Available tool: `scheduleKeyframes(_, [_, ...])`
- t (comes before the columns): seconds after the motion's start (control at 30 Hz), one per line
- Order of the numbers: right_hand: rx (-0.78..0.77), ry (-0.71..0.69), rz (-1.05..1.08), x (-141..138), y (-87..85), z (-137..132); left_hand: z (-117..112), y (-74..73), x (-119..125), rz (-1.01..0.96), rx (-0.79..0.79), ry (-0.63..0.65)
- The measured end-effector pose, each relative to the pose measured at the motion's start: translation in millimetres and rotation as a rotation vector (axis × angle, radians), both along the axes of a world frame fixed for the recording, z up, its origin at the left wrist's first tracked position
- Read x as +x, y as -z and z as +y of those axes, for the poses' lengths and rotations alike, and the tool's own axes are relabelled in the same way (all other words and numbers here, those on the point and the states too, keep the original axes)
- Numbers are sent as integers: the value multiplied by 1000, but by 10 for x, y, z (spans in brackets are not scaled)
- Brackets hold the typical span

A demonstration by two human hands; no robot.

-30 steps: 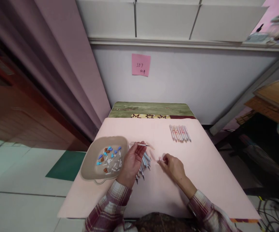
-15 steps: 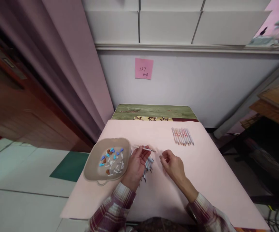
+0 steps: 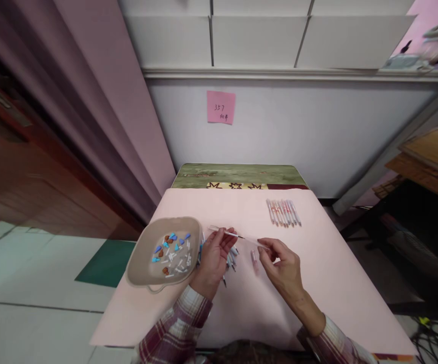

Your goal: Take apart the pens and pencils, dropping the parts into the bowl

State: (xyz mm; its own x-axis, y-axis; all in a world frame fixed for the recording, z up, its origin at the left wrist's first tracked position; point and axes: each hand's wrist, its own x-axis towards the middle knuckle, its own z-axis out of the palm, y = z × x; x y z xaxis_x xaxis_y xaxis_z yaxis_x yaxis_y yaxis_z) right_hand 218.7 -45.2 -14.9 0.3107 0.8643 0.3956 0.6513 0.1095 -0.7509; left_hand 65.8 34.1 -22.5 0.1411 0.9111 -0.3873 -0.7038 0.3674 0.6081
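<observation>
My left hand (image 3: 213, 258) is closed, pinching a slim white pen refill (image 3: 231, 233) with a dark tip that points right. My right hand (image 3: 281, 263) pinches a thin translucent tube (image 3: 256, 241), whose left end is at the refill's tip; whether it fits over the tip I cannot tell. Below the tube a short, clear pinkish pen part (image 3: 255, 262) lies on the table. Several pale pens or refills with dark tips (image 3: 231, 262) are piled beside and under my left hand, partly hidden by it.
A beige basin (image 3: 137, 263) on the left holds blue and brown small pieces and short white sticks. A row of assembled pens (image 3: 284, 212) lies at the back right of the pink-covered table (image 3: 317, 288). A pink note (image 3: 221, 107) is stuck to the wall behind.
My right hand has shifted slightly right, and the translucent tube now stretches between it and the refill's tip. The pinkish pen part now shows on the table. The view has turned slightly.
</observation>
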Motion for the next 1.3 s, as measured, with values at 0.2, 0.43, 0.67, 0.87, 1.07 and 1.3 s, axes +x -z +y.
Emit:
scheduleKeyframes(0.2, [0,-21,3,-8,14,0,-31,25,75,4,5,14])
scheduleKeyframes(0.43, [6,28,61,-10,52,-4,-41,65,126,13,-8,9])
scheduleKeyframes(0.67, [16,-49,23,-7,71,-26,-39,59,94,18,-9,4])
scheduleKeyframes(0.87, [40,-66,4,25,52,-20,-47,42,120,39,-51,12])
scheduleKeyframes(1.07, [8,-54,50,6,75,13,-122,8,200,67,16,34])
scheduleKeyframes(1.3, [23,-16,76,-2,113,22,-172,-10,233,30,8,78])
